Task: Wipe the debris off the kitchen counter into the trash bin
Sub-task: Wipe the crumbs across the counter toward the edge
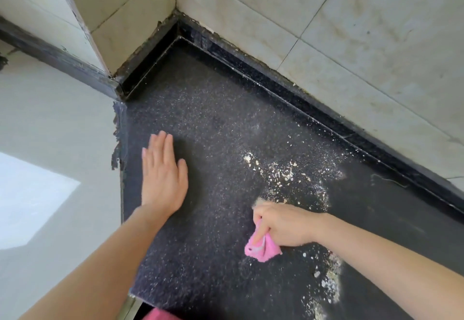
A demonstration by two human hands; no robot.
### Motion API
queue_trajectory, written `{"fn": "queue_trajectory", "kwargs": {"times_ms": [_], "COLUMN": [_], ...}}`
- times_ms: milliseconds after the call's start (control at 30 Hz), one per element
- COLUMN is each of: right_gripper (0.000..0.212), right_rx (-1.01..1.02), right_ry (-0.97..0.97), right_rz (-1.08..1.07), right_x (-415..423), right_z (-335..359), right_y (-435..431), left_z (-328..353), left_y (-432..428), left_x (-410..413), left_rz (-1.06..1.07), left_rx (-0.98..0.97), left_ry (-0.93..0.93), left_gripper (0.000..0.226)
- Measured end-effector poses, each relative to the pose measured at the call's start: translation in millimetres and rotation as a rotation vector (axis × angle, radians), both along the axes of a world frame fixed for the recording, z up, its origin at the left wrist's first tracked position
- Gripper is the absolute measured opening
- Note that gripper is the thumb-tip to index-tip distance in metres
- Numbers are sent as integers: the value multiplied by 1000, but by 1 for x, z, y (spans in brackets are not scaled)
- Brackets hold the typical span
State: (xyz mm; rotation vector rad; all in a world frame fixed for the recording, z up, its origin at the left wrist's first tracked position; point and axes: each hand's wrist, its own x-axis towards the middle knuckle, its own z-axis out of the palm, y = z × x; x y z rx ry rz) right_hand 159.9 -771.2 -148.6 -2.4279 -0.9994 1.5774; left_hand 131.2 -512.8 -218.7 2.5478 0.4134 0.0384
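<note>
pink scrap (160,316): something pink pokes in at the very bottom, under the front edge of the table (200,257). Can't tell what it is tbh.
table: black top with white speckles, a corner section. Its left edge looks chipped and drops off to the floor (50,131).
near debris (329,284): pale crumbs and dust on the table, just right of the pink cloth (263,249), trailing down toward the front edge.
pink cloth: bunched up, down on the table, sticking out from under the right hand (283,224).
right hand: knuckles up, grip clenched round the pink cloth with the fingers curled into it. It sits between the two debris patches.
left hand (163,176): flat on the table, palm down, fingers straight and together, thumb out to the side. Grip is released and holds nothing. It's near the table's left edge, well apart from the cloth.
far debris (281,173): bigger off-white flakes plus fine powder, on the table just beyond the right hand, spreading toward the back lip (301,93).
back lip: raised black strip running along the back and round the corner.
wall (351,31): pale tiles, pretty grimy, dark grout lines, right above the lip.
floor: light coloured, off to the left, with a bright sunlit patch (32,199) on it.
</note>
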Motion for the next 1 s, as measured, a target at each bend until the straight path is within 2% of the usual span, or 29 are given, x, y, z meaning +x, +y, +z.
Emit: {"fn": "queue_trajectory", "kwargs": {"times_ms": [67, 133, 233, 367, 433, 533, 633, 767, 833, 900, 1000], "right_gripper": [45, 39, 48, 43, 34, 47, 52, 49, 51, 46, 49], "right_rx": [89, 191, 301, 432, 376, 302, 238, 4, 23, 158, 335], "right_ry": [39, -91, -314, -344, -346, -340, -199, 21, 80, -14, -357], "right_rz": [-149, -264, -344, -523, -491, -286, -184, -19, -72, -217, -343], "right_x": [25, 64, 125, 196, 208, 188, 144, 105, 110, 132, 182], "right_z": [13, 19, 14, -27, -47, -49, -32, -5, 14, 21, 8], "right_y": [2, 15, 50, 92, 99, 80, 37, -11, -11, 2, 39], "left_z": [-4, -10, -18, -20, -20, -21, -19, -16, -15, -14, -14], "left_y": [-27, -44, -50, -52, -52, -52, -53, -55, -55, -55, -56], "left_x": [1, 2, 2, 4, 6, 5, 6, 7, 7, 6, 6], "left_rz": [-38, -30, -12, 16, 25, 34, 37, 45, 45, 44, 47], "left_rx": [-2, 19, 118, 150, 156, 158, 160, 165, 171, 174, 168], "left_ry": [4, 36, 68, 54, 43, 39, 43, 61, 67, 73, 77], "left_gripper": [55, 55, 53, 57, 57, 56, 56, 56, 56, 56, 56]}}
